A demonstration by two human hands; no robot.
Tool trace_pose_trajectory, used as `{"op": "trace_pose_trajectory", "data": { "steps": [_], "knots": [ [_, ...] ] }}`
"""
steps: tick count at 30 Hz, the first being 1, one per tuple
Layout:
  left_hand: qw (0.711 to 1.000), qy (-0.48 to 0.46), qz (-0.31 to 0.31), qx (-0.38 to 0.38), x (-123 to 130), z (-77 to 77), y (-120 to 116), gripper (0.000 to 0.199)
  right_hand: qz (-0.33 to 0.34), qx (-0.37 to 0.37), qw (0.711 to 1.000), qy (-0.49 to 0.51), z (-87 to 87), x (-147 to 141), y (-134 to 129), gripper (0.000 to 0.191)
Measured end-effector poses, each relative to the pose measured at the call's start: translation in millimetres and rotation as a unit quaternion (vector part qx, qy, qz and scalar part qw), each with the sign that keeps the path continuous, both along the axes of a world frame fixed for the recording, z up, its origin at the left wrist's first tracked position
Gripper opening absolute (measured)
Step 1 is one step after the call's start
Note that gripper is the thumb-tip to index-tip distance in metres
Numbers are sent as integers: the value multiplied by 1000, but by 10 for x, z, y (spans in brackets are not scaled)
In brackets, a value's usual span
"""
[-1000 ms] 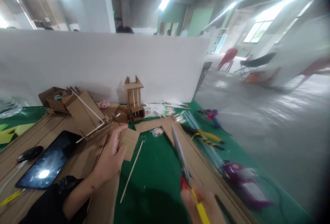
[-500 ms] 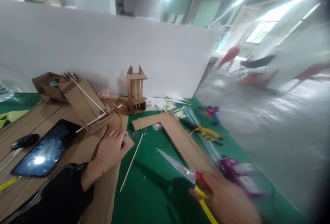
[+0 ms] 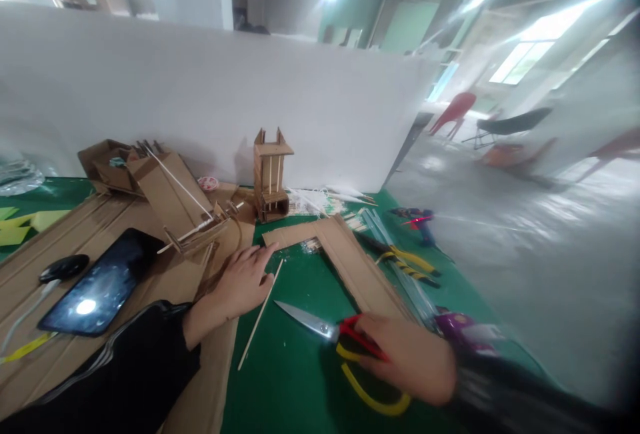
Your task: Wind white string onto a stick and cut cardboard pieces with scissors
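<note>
My right hand (image 3: 410,357) is closed round the red-and-yellow handles of a pair of scissors (image 3: 313,324). The blades are together and point left above the green table. My left hand (image 3: 243,281) lies open, fingers stretched out, their tips by the left end of an L-shaped cardboard piece (image 3: 360,271); whether they touch it I cannot tell. A thin wooden stick (image 3: 261,314) rests on the table between my hands. Left of my left hand leans a cardboard construction with sticks (image 3: 173,187). Behind stands a small upright cardboard frame (image 3: 271,177).
A phone (image 3: 103,284) and a black mouse-like object (image 3: 65,267) lie on cardboard sheets at left. Yellow-and-black pliers (image 3: 407,264), clear glue sticks (image 3: 395,254) and a purple glue gun (image 3: 460,327) line the right side. A white partition (image 3: 175,81) rises behind.
My left hand has moved right, its fingers stretching out toward the cardboard piece. My right hand has brought the scissors left, and their yellow handle loop now shows.
</note>
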State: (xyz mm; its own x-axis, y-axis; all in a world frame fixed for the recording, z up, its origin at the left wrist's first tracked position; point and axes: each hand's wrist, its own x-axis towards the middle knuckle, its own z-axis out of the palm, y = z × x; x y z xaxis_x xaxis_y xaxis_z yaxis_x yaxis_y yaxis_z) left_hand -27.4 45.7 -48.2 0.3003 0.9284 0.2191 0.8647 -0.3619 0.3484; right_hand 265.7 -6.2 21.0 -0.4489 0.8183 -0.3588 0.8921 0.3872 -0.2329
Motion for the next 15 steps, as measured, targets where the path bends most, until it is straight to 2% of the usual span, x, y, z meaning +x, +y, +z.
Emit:
{"op": "trace_pose_trajectory", "data": {
  "steps": [3, 6, 10, 15],
  "knots": [
    [1000, -19, -14, -7, 79, 74, 88, 56, 6, 72, 997, -21, 98, -93, 281, 16],
    [999, -38, -28, -5, 123, 194, 155, 58, -22, 154, 987, -50, 53, -259, 677, 20],
    [997, -58, -49, 9, 156, 350, 231, 63, -31, 170, 984, -46, -146, -483, 1116, 31],
    [992, -87, -88, 19, 174, 443, 301, 69, -11, 155, 987, -35, -321, -603, 1314, 23]
  ]
}}
